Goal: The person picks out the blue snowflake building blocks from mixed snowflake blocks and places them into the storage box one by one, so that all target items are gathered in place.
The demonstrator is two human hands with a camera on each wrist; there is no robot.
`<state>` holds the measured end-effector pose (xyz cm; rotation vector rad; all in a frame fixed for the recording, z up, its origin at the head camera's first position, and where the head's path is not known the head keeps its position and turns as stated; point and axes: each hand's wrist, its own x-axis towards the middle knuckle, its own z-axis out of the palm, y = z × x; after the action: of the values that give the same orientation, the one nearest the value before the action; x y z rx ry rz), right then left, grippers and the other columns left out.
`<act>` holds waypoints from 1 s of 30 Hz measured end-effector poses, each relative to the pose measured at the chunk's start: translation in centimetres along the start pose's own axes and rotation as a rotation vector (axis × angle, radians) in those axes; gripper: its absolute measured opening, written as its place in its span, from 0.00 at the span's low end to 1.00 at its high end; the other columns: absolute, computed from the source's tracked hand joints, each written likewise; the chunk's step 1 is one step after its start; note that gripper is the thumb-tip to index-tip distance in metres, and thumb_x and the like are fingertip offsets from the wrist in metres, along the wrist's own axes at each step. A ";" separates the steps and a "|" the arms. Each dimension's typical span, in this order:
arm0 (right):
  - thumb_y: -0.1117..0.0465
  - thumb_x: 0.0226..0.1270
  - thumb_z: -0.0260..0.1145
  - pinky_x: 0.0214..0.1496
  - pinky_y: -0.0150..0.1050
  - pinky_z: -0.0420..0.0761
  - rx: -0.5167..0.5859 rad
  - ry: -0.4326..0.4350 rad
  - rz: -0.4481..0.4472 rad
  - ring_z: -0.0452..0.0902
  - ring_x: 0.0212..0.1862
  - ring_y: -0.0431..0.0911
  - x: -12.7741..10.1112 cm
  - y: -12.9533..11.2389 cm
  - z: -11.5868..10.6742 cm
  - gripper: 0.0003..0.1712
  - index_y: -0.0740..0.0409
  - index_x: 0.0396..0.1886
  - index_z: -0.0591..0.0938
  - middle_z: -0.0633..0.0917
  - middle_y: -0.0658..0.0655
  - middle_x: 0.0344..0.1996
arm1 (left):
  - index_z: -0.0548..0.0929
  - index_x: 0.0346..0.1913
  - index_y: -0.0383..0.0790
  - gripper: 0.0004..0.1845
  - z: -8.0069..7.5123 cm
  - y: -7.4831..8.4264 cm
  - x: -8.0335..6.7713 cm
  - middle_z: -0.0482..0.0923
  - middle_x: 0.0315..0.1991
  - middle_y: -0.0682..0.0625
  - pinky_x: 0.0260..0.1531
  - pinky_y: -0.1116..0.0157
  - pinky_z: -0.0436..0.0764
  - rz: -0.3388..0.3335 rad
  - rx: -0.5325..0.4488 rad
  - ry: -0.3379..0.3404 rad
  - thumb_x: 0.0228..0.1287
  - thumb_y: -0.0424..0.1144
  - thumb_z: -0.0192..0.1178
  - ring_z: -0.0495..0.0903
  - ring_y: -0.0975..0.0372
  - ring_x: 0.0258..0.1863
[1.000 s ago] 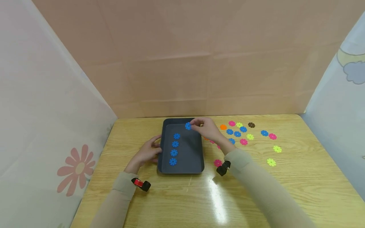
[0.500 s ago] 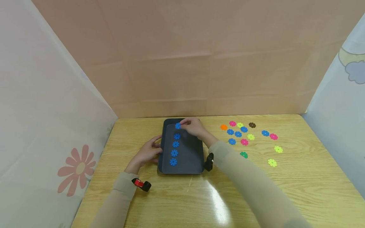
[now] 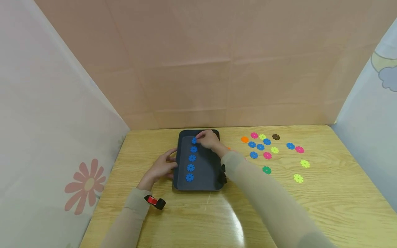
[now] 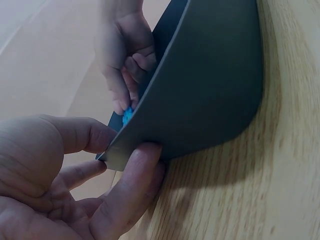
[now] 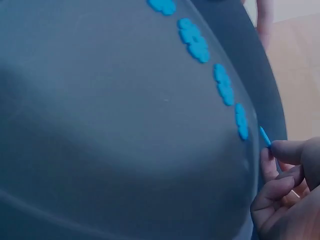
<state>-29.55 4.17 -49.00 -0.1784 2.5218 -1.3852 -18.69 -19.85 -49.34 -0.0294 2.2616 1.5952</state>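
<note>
A dark grey tray (image 3: 206, 172) lies on the wooden table with a column of several blue flower discs (image 3: 190, 163) along its left side. My right hand (image 3: 207, 138) pinches another blue disc (image 3: 194, 140) at the far end of that column, low over the tray floor; in the right wrist view that pinched disc (image 5: 264, 136) shows edge-on at my fingertips (image 5: 280, 150). My left hand (image 3: 161, 167) grips the tray's left rim, thumb (image 4: 131, 185) under the tray wall (image 4: 210, 95) and fingers over it.
Loose discs in pink, blue, yellow, green, orange and brown (image 3: 267, 155) lie scattered on the table right of the tray. Fabric walls close the table (image 3: 325, 193) in at the back and both sides.
My right hand carried the blue disc leftward across the tray's far end and lowered it to the top of the blue column. My left hand stayed on the rim.
</note>
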 end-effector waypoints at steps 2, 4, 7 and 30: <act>0.61 0.72 0.70 0.52 0.47 0.82 -0.026 0.006 0.005 0.81 0.47 0.51 0.0 0.2 0.3 0.09 0.58 0.47 0.89 0.88 0.56 0.45 | 0.62 0.82 0.48 0.38 0.1 0.0 0.0 0.75 0.58 0.34 0.28 0.54 0.89 0.004 -0.001 0.000 0.71 0.29 0.59 0.85 0.50 0.41; 0.60 0.72 0.70 0.52 0.47 0.82 -0.055 0.015 0.006 0.81 0.47 0.51 0.0 0.4 0.5 0.08 0.57 0.46 0.89 0.88 0.55 0.45 | 0.61 0.82 0.47 0.38 0.1 0.0 -0.1 0.75 0.59 0.33 0.28 0.53 0.89 0.010 0.000 -0.005 0.71 0.29 0.58 0.85 0.50 0.42; 0.59 0.71 0.70 0.53 0.48 0.82 -0.083 0.031 -0.006 0.81 0.46 0.51 -0.1 0.5 0.6 0.08 0.56 0.46 0.89 0.88 0.55 0.44 | 0.60 0.82 0.46 0.38 0.1 0.1 -0.2 0.74 0.59 0.32 0.28 0.53 0.89 0.019 0.001 -0.014 0.71 0.29 0.58 0.85 0.49 0.43; 0.56 0.74 0.68 0.55 0.51 0.81 -0.230 0.017 -0.249 0.79 0.50 0.52 -5.1 -1.0 -6.0 0.14 0.58 0.52 0.88 0.86 0.54 0.47 | 0.62 0.81 0.48 0.38 0.1 0.1 -0.3 0.75 0.58 0.35 0.29 0.53 0.90 -0.001 -0.018 -0.001 0.70 0.29 0.59 0.86 0.51 0.41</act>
<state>-26.38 9.63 -44.26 -0.5435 2.7440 -1.1756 -18.44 -19.76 -49.20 -0.0344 2.2467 1.6149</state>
